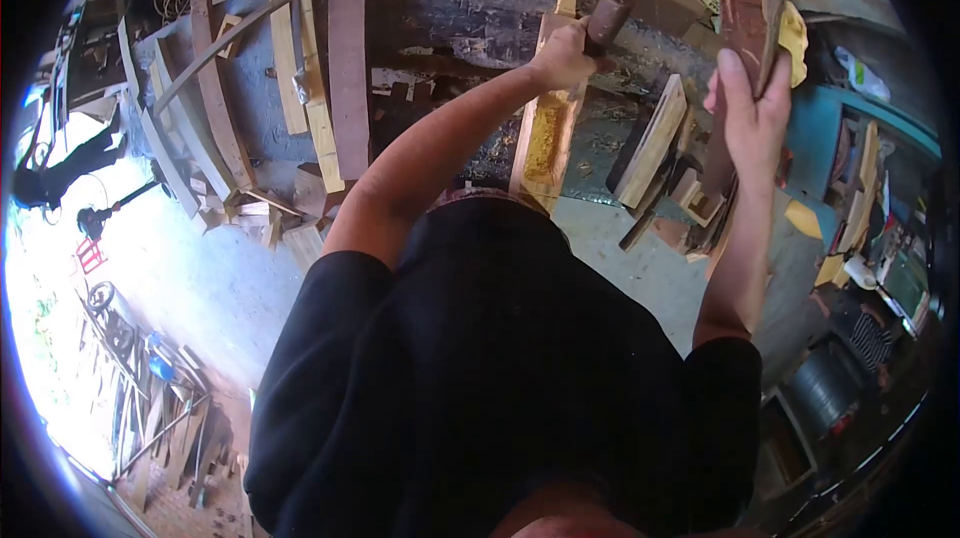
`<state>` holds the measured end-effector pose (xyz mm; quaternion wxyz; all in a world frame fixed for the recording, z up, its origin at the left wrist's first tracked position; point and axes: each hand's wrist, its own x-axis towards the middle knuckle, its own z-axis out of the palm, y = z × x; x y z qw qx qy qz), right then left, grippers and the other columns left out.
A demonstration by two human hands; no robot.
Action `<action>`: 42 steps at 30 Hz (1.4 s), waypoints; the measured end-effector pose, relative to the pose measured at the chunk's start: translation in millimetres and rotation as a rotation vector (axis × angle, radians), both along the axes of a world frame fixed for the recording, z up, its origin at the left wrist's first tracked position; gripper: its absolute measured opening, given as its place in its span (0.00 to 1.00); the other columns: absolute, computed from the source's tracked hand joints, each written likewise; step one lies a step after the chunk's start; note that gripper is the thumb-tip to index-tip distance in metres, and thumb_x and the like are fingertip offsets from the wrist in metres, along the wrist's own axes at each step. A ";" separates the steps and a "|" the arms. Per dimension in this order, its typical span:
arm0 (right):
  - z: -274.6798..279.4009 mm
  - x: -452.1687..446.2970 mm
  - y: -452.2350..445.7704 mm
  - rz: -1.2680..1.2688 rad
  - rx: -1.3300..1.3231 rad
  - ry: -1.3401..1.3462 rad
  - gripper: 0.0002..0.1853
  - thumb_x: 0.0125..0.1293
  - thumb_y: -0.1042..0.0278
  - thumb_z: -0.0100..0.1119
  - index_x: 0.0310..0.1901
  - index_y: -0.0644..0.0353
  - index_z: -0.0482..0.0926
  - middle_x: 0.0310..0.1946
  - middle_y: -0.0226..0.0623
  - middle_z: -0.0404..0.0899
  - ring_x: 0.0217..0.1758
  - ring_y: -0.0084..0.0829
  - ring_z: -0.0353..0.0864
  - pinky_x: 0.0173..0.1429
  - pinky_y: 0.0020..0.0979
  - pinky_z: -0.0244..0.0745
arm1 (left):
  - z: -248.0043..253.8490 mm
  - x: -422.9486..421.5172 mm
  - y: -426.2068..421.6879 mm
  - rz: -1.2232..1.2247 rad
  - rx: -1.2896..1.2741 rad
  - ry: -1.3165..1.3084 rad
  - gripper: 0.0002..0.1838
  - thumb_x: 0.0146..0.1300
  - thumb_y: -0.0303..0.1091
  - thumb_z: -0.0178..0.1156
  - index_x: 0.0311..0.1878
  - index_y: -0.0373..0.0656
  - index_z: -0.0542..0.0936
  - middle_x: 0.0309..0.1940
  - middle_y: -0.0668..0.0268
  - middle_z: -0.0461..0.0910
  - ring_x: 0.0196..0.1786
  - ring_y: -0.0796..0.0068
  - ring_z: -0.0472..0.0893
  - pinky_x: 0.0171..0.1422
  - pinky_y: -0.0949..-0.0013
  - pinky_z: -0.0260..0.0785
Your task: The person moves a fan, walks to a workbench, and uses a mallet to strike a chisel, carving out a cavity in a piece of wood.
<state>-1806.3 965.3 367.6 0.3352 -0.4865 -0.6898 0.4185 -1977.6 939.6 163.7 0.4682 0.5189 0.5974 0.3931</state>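
My left hand (565,58) reaches forward, its fingers closed at a dark brown, round-ended cylinder (610,14) that looks like a mallet head. Any handle is hidden by the fist. Below that hand lies a pale timber (527,153) with a long yellowish strip (544,138) along its face. Over to the right, my right hand (750,113) grips the lower end of a reddish-brown wooden board (748,3), with the thumb on its near face. The far end of this board runs out of view at the top.
Several wooden strips (220,103) and a brown board (349,83) lie on the dark workbench (460,23) to the left. Wood offcuts (650,143) rest at the right of the pale timber. A blue-green shelf frame (825,143) stands farther right. Scrap wood (165,428) covers the floor lower left.
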 end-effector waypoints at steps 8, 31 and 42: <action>-68.8 44.9 -9.9 0.110 -0.096 -0.454 0.30 0.63 0.44 0.62 0.54 0.62 0.69 0.29 0.45 0.81 0.29 0.42 0.83 0.33 0.36 0.75 | -14.3 -21.7 -11.4 -0.034 0.013 -0.185 0.28 0.50 0.37 0.72 0.52 0.35 0.75 0.41 0.56 0.83 0.42 0.69 0.83 0.51 0.67 0.75; -39.8 35.0 3.1 0.451 0.066 -0.512 0.28 0.63 0.46 0.64 0.54 0.59 0.69 0.22 0.39 0.79 0.25 0.32 0.83 0.30 0.31 0.76 | -0.6 12.8 -55.2 0.146 -0.070 -0.443 0.13 0.57 0.25 0.68 0.45 0.37 0.79 0.38 0.67 0.83 0.42 0.80 0.81 0.51 0.72 0.74; -4.5 37.0 15.7 0.370 0.227 -0.082 0.25 0.65 0.50 0.64 0.45 0.61 0.63 0.26 0.37 0.72 0.21 0.33 0.78 0.24 0.33 0.73 | 13.0 19.1 -57.4 0.119 -0.069 -0.368 0.15 0.57 0.25 0.69 0.47 0.39 0.78 0.41 0.66 0.82 0.45 0.79 0.80 0.52 0.71 0.73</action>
